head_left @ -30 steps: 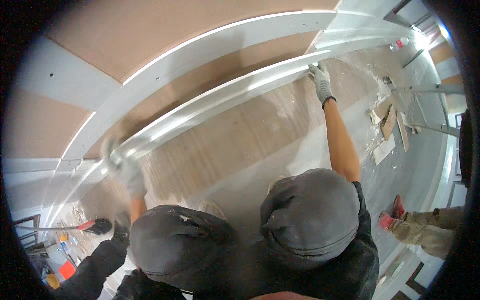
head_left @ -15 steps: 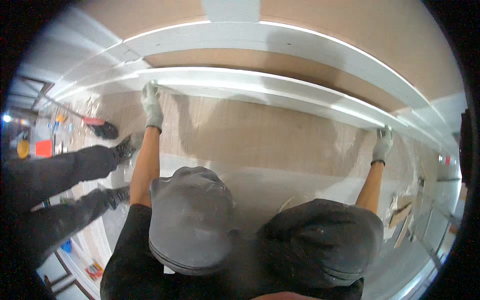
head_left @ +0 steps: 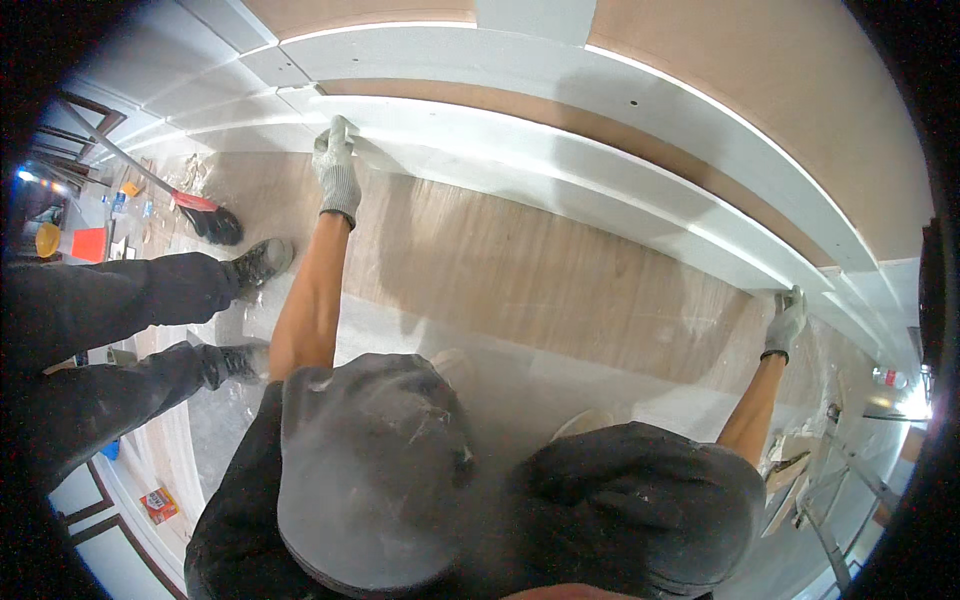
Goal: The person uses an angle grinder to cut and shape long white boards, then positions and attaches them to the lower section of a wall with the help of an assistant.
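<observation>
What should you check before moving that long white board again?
1. Is the left hand gripping the white board? Ok, its fingers wrap the end.
2. Is the right hand gripping the far end? It touches the board, but a firm grip: cannot tell.
3. Gloves on both hands: ok.
4. Space from another person's boots: not ok, they are close to the left end.
5. Is the broom out of the way? Not ok, it lies nearby.

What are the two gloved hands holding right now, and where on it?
A long white board: the left hand grips its left end, and the right hand grips near its right end.
</observation>
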The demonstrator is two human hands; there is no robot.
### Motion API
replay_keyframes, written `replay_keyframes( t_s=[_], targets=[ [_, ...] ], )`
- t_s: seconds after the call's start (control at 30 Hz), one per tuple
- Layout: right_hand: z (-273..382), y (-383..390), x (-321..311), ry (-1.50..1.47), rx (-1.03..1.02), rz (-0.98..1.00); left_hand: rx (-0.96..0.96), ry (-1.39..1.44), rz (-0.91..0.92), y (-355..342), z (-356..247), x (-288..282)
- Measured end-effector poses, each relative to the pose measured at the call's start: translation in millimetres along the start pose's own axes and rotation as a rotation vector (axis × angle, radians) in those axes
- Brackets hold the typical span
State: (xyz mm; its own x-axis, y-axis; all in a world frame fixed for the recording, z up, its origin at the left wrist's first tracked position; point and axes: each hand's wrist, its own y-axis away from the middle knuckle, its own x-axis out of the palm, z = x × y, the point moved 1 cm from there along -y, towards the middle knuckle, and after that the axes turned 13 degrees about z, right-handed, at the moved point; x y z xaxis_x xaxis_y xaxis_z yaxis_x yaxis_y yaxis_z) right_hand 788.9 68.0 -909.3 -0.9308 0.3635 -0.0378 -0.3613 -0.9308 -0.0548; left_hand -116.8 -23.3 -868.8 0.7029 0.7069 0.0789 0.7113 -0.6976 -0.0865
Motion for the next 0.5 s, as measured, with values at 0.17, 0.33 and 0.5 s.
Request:
replay_keyframes(
  t_s=[0.17, 0.33, 0.5],
  targets=[
    [-6.9, -10.5, 5.9, 0.011, 0.017, 0.008, 0.011, -0.026, -0.035, -6.6, 4.4, 0.0],
    [-9.2, -14.5, -1.0, 0.01, -0.035, 0.08, 0.035, -0.024, 0.021, -6.0, -0.9, -1.5],
    [3.3, -8.4, 20.5, 0.009, 0.009, 0.034, 0.031, -0.026, 0.003, -3.6, -11.0, 4.0]
  ],
)
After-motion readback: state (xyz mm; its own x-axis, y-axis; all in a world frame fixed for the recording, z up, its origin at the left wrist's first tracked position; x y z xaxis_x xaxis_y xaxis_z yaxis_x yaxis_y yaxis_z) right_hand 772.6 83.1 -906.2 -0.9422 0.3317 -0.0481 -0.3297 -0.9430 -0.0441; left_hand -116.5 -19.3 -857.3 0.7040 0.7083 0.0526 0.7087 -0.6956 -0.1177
